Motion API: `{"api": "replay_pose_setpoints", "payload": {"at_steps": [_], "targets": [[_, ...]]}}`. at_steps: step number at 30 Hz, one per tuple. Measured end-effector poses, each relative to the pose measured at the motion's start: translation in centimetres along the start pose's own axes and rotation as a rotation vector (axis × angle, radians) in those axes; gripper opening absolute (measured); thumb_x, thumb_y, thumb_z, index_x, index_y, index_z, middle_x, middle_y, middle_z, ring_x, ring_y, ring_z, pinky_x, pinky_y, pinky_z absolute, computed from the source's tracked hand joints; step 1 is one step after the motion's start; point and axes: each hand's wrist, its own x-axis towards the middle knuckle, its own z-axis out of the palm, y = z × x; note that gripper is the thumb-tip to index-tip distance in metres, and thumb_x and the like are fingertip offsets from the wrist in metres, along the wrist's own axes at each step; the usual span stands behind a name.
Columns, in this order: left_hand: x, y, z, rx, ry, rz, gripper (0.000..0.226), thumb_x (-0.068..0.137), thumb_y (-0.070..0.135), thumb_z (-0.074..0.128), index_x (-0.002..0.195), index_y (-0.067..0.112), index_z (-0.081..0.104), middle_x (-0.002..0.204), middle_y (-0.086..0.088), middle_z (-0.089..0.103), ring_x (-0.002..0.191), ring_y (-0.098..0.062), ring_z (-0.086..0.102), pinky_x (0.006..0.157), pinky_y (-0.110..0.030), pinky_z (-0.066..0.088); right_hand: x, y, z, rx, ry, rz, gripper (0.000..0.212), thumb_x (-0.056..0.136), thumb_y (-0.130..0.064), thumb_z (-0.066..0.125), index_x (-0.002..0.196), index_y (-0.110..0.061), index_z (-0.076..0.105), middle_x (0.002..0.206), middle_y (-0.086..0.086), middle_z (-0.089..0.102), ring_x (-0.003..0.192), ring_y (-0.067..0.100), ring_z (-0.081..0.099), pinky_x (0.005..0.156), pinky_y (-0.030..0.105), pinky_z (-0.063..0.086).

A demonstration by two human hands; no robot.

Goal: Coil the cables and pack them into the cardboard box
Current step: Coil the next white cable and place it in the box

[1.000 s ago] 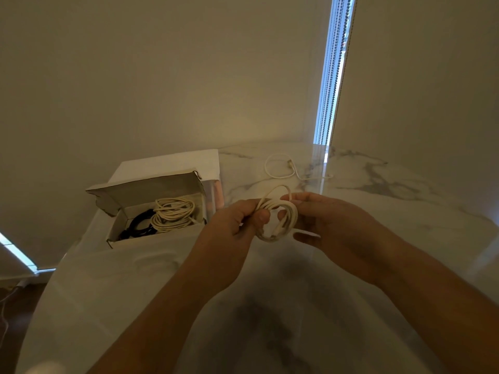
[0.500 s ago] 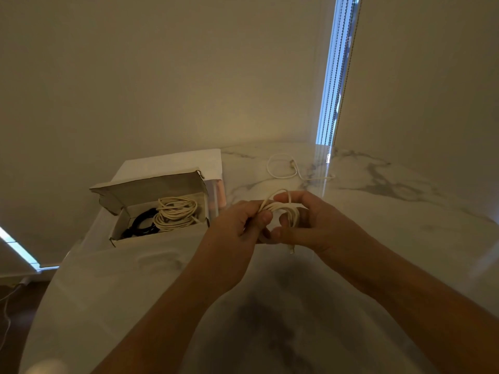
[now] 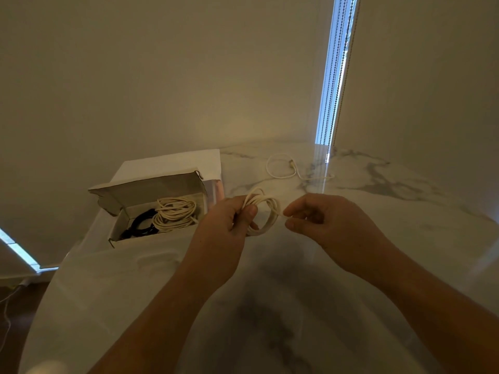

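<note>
Both bare forearms reach forward from the lower corners of the head view and converge near the middle, held above the surface. The left hand (image 3: 226,222) has its fingers (image 3: 244,213) curled round one side of a white cable coil (image 3: 266,211), thumb laid across the front of the loops. The right hand (image 3: 334,225) sits just beside it, thumb and forefinger pinched together at the coil's right edge (on a thin strand), remaining fingers loosely curled beneath.

Plain beige walls (image 3: 162,76) meet a white marble table (image 3: 391,211); daylight shows through a blind gap (image 3: 334,76).
</note>
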Motion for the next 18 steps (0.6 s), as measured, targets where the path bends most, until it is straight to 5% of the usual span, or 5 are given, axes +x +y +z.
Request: {"api": "replay_pose_setpoints", "payload": {"at_steps": [5,10,15,18], "targets": [[0.1,-0.2,-0.1,-0.025,0.014,-0.006,0.022,0.102,0.032,0.051,0.116,0.030,0.068,0.088,0.009,0.069,0.085,-0.007,0.066,0.083,-0.041,0.058,0.4,0.4,-1.9,-0.108,0.156,-0.096,0.005,0.087,-0.031,0.070,0.087,-0.036,0.072,0.084,-0.020,0.067,0.084,-0.007,0.055,0.066,0.005,0.036],[0.0,0.0,0.0,-0.061,-0.021,-0.027,0.034,0.100,0.035,0.052,0.132,0.028,0.062,0.098,0.013,0.069,0.091,-0.001,0.066,0.087,-0.032,0.059,0.8,1.2,-2.8,-0.200,0.293,-0.147,0.006,0.088,-0.030,0.069,0.088,-0.036,0.071,0.079,-0.020,0.060,0.078,0.000,0.050,0.069,0.013,0.032],[-0.1,0.6,-0.1,-0.114,-0.046,-0.026,0.027,0.100,0.028,0.054,0.125,0.028,0.065,0.094,0.013,0.070,0.088,0.002,0.065,0.075,-0.014,0.056,0.8,1.2,-3.2,-0.218,0.365,-0.150,0.005,0.089,-0.030,0.069,0.089,-0.035,0.071,0.077,-0.026,0.055,0.078,0.001,0.049,0.070,0.015,0.031],[-0.2,0.8,-0.1,-0.161,-0.059,-0.039,0.025,0.099,0.027,0.056,0.121,0.029,0.067,0.092,0.011,0.071,0.087,-0.001,0.067,0.075,-0.015,0.057,0.8,1.2,-3.6,-0.219,0.391,-0.146,0.005,0.089,-0.031,0.068,0.090,-0.034,0.072,0.082,-0.022,0.060,0.082,0.005,0.052,0.072,0.025,0.035]]}}
